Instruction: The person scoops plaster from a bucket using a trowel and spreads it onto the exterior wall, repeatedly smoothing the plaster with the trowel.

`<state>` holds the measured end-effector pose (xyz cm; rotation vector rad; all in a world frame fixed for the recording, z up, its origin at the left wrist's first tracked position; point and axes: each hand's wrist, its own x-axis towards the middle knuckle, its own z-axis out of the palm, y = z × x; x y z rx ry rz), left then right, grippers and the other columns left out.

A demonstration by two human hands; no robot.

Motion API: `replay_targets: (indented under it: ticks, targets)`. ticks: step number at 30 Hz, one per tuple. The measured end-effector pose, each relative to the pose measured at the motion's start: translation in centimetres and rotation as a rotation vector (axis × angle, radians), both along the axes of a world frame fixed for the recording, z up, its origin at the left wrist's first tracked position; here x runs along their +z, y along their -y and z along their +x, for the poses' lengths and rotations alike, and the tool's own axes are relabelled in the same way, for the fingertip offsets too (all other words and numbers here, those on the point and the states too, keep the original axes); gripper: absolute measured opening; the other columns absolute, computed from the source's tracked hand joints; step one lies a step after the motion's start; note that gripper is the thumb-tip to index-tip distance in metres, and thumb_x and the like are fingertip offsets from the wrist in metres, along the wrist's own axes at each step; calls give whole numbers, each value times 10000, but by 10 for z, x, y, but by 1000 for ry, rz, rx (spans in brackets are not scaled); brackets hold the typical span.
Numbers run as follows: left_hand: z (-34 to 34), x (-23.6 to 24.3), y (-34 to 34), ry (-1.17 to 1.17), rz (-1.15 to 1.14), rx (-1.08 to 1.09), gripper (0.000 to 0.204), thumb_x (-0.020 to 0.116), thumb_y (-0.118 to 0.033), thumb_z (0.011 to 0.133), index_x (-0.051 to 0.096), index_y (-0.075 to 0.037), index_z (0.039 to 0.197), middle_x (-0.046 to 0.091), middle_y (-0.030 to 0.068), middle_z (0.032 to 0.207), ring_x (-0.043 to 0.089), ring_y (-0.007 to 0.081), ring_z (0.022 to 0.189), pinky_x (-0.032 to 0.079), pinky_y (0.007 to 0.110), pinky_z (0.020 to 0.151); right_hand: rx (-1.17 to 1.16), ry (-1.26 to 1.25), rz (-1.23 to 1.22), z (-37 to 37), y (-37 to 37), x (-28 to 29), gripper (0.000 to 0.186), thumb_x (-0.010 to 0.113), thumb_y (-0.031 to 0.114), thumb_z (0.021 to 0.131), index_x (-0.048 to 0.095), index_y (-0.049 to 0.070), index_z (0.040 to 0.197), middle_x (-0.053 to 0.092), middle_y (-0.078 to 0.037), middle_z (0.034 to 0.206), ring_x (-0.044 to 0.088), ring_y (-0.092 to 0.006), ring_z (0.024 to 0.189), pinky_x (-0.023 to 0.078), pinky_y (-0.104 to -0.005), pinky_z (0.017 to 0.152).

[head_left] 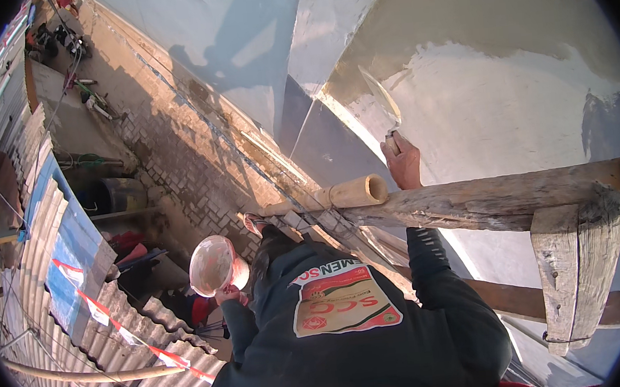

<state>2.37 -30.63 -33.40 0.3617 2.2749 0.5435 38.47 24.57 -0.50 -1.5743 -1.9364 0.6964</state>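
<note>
My left hand (232, 295) is closed on the edge of a small pinkish-white bucket (237, 271), held out at my left side and tilted so that its pale, smeared inside shows. Past the wooden beam, my right hand (402, 160) grips the handle of a trowel (381, 97). Its long, thin blade points up and lies at or very near the wall (480, 116), close to a corner edge. Darker grey coating covers the upper part of that wall, with a paler patch below. The beam hides part of my right forearm.
A weathered wooden beam (473, 201) with an upright post (574, 266) crosses at the right; a cut bamboo pole (354, 192) adjoins it. Far below lies a brick-paved alley (183, 175). Corrugated roofing (39, 254) and red-white tape (123, 331) are at left.
</note>
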Motion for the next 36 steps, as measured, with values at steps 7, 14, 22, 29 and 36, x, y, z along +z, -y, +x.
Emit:
replay_targets:
  ticks: [7, 14, 22, 29, 36]
  targets:
    - [9, -3, -9, 733, 581, 1330, 265, 459, -87, 899, 641, 32, 1051, 622, 35, 851, 574, 139, 741, 503, 271, 646, 74, 238, -103, -6, -16, -148, 354, 698, 236, 795, 655, -31, 1024, 659, -263, 840, 671, -372, 796, 511, -442, 714]
    - [20, 74, -28, 654, 606, 1491, 268, 456, -174, 944, 636, 2, 1034, 644, 71, 901, 587, 193, 837, 531, 306, 710, -62, 233, -227, -9, -36, -220, 392, 728, 241, 759, 690, -37, 1033, 698, -247, 929, 684, -362, 884, 524, -445, 792]
    - [37, 83, 7, 346, 478, 932, 249, 474, -111, 926, 597, 50, 1070, 645, 108, 996, 615, 215, 856, 562, 323, 709, -56, -19, -70, 14, -36, -229, 401, 736, 270, 782, 679, -40, 1030, 688, -240, 945, 664, -387, 914, 516, -433, 810]
    - [29, 78, 4, 503, 571, 1714, 235, 487, -112, 934, 588, 37, 1085, 646, 105, 996, 621, 216, 885, 567, 333, 712, 70, 75, -97, 21, -21, -227, 373, 703, 221, 782, 677, -25, 1062, 690, -237, 943, 666, -378, 913, 519, -427, 817]
    - [40, 80, 28, 558, 542, 524, 199, 539, -56, 832, 611, 61, 976, 632, 80, 769, 586, 143, 613, 480, 294, 552, 6, -97, 40, 5, -40, -198, 331, 725, 186, 770, 678, -36, 1011, 661, -251, 790, 647, -324, 687, 499, -400, 684]
